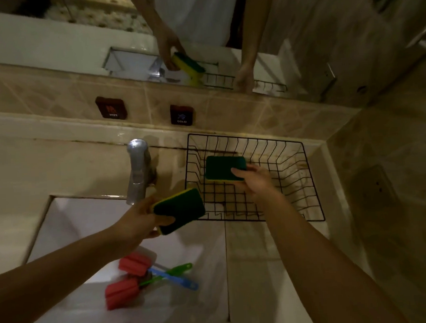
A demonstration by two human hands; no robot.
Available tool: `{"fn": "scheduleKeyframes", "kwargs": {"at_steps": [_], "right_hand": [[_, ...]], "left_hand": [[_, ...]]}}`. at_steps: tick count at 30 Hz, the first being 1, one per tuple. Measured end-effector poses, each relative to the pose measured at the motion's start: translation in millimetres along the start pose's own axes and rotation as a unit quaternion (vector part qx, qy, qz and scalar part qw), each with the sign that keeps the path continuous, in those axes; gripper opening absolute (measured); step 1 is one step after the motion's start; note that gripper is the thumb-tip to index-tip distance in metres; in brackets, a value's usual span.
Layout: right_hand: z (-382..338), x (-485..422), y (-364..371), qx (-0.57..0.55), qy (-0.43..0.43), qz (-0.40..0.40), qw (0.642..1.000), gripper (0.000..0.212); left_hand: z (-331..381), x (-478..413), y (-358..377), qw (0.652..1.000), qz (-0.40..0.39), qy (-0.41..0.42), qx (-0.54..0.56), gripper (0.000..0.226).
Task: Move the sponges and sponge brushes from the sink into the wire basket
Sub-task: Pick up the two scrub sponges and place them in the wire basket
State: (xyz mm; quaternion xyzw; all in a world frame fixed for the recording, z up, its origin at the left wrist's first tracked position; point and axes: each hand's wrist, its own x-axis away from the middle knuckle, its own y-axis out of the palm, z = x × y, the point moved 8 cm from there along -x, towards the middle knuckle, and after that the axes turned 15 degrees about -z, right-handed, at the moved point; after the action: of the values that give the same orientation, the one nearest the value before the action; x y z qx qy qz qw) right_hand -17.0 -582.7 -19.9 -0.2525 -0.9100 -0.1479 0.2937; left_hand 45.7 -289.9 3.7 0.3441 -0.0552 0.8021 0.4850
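Note:
My right hand holds a green and yellow sponge inside the black wire basket, above its floor. My left hand grips a second green and yellow sponge just left of the basket's near left corner, over the sink's edge. In the white sink lie two sponge brushes with red heads: one has a blue handle, the other a green handle. The handles cross each other.
A chrome tap stands between the sink and the basket, close to my left hand. Hot and cold labels sit on the tiled wall behind. A mirror above reflects my arms. A tiled wall bounds the counter on the right.

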Motion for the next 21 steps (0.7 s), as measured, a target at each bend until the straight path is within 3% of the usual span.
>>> {"fn": "scheduleKeyframes", "kwargs": {"at_steps": [3, 6, 9, 11, 12, 14, 16, 17, 19, 21], "right_hand": [[8, -25, 0, -0.012, 0.02, 0.048, 0.999, 0.049], [18, -46, 10, -0.008, 0.029, 0.027, 0.999, 0.052], [18, -62, 12, 0.053, 0.032, 0.025, 0.998, 0.044], [11, -68, 12, 0.148, 0.036, 0.044, 0.987, 0.052], [5, -70, 12, 0.238, 0.043, 0.054, 0.969, 0.057], [-9, -72, 16, 0.445, 0.054, 0.066, 0.892, 0.066], [-16, -69, 19, 0.555, 0.058, 0.081, 0.826, 0.071], [-19, -64, 19, 0.572, 0.06, 0.097, 0.812, 0.072], [-28, -43, 16, 0.545, 0.028, 0.15, 0.824, 0.066], [-31, -22, 13, 0.406, -0.046, 0.133, 0.903, 0.05]], "left_hand": [[0, -4, 2, 1.0, -0.007, 0.003, 0.024, 0.038], [0, -8, 3, 0.999, -0.004, 0.008, 0.031, 0.036], [0, -9, 5, 0.999, -0.002, 0.009, 0.033, 0.035], [1, -8, 6, 0.999, 0.003, 0.014, 0.04, 0.032], [1, -8, 6, 0.999, 0.005, 0.017, 0.043, 0.03], [1, -7, 7, 0.999, 0.006, 0.02, 0.042, 0.027], [3, -6, 9, 0.999, 0.009, 0.022, 0.038, 0.025], [5, -7, 9, 0.999, 0.012, 0.022, 0.039, 0.024], [9, -8, 11, 0.998, 0.022, 0.026, 0.048, 0.022], [16, -11, 12, 0.997, 0.033, 0.035, 0.06, 0.02]]}}
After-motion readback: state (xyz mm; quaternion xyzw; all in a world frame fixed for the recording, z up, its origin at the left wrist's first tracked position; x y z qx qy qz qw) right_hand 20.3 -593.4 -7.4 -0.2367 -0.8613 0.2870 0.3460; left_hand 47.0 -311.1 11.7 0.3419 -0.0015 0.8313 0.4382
